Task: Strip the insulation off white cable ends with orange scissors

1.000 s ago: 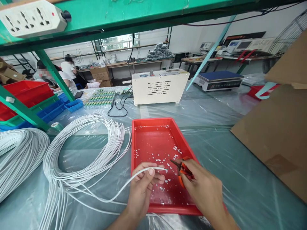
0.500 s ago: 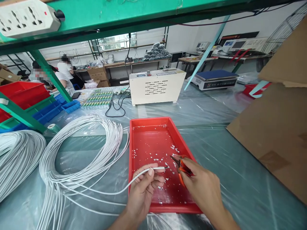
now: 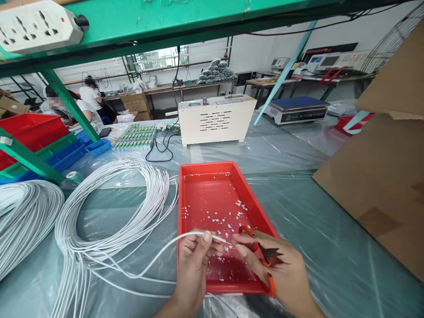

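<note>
My left hand (image 3: 194, 269) pinches a white cable (image 3: 165, 247) between thumb and fingers, a short way back from its thin tip. That tip points right, over the red tray (image 3: 212, 166), which has small white scraps scattered on its floor. In my right hand (image 3: 289, 269) is a pair of orange-handled scissors (image 3: 270, 255), tucked back against the palm with its dark blades pointing right. The right thumb and forefinger are held close to the cable's tip; whether they touch it, I cannot tell. The cable runs left to a coil of white cable (image 3: 152, 207).
A second cable coil (image 3: 29, 221) lies at far left. Behind the tray stand a cream metal box (image 3: 215, 121) and a scale (image 3: 294, 110). Cardboard (image 3: 380, 198) leans in at right. A green shelf beam (image 3: 165, 20) crosses overhead. Two people sit at the back left.
The scissors have swung from pointing left at the cable end to lying back in my right palm. Right thumb and forefinger have come toward the tip, which now slants downward.
</note>
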A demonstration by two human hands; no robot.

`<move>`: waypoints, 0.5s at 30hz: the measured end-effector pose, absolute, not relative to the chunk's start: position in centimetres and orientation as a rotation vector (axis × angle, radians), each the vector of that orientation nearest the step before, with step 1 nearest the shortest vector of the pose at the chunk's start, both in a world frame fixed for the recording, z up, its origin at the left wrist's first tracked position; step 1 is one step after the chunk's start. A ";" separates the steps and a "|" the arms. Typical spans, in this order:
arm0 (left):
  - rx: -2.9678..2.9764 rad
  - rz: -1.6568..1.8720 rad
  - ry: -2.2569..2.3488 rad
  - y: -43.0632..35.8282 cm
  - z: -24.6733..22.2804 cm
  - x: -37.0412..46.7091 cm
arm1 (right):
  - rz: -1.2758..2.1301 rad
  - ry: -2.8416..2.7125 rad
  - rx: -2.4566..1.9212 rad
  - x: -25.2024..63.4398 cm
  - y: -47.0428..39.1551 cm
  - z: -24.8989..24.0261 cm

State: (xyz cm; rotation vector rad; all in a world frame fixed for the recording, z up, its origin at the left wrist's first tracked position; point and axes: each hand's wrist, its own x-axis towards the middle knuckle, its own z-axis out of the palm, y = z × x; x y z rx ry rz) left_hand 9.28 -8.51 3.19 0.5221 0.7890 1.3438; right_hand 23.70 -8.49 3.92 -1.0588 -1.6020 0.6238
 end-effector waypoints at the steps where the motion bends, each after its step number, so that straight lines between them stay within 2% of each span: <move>1: 0.530 1.344 0.803 -8.6 3.2 9.3 | 0.631 -1.607 -1.038 23.6 -8.6 4.0; 15: 0.583 1.273 0.855 -8.5 3.3 9.4 | 0.628 -1.633 -1.011 22.9 -8.8 4.0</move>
